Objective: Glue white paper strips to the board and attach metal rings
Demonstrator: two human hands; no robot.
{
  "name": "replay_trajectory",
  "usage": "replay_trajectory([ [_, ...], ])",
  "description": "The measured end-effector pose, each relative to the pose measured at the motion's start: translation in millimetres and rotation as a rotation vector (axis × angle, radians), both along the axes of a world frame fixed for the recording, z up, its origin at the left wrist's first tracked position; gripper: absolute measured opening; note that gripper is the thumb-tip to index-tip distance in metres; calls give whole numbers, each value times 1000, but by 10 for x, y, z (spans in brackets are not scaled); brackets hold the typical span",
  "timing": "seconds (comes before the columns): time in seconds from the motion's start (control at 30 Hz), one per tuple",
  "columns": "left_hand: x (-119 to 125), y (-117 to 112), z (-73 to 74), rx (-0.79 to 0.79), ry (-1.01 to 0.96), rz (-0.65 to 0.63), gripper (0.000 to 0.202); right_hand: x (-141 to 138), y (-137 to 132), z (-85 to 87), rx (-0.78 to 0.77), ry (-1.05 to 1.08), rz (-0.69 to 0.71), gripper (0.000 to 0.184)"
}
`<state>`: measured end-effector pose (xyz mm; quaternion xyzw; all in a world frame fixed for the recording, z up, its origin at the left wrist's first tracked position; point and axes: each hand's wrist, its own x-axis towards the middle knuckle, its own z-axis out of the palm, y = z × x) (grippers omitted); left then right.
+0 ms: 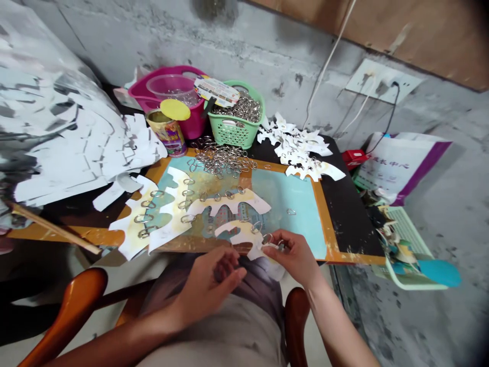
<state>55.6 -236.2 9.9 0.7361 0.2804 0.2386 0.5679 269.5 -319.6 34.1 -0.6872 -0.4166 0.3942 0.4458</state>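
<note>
My right hand (294, 255) is closed on a white cut-out paper piece (256, 251) with a metal ring (266, 238) at its tip, held at the near edge of the board (324, 224). My left hand (214, 280) hovers just left of it over my lap, fingers curled and pinched together; what they hold, if anything, is hidden. More white cut-outs with rings (168, 209) lie fanned across the board. A heap of loose metal rings (223, 155) lies behind them.
A green basket (234, 130) full of rings, a pink tub (193, 120) and a tin with a yellow lid (170, 130) stand at the back. White paper scraps (76, 148) pile up on the left, finished cut-outs (300, 148) at the back right. Wooden chair arms (72, 306) flank my lap.
</note>
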Motion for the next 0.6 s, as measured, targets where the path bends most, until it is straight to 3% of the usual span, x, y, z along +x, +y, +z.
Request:
replay_trajectory([
  [0.07,70,-32,20,-270,18,-111,38,-66,17,64,6,81,30,26],
  [0.13,189,7,45,-407,7,-137,49,-131,44,111,-14,139,77,27],
  [0.27,342,180,111,-410,-106,-7,44,-175,83,154,-27,160,161,32],
  [0.33,324,222,129,-452,-116,-8,45,-179,81,164,-9,211,226,37],
  [0.5,217,96,112,-744,-187,15,52,-354,54,165,138,521,245,37],
  [0.6,224,-7,72,-681,-270,-32,55,-510,60,93,226,610,184,40],
])
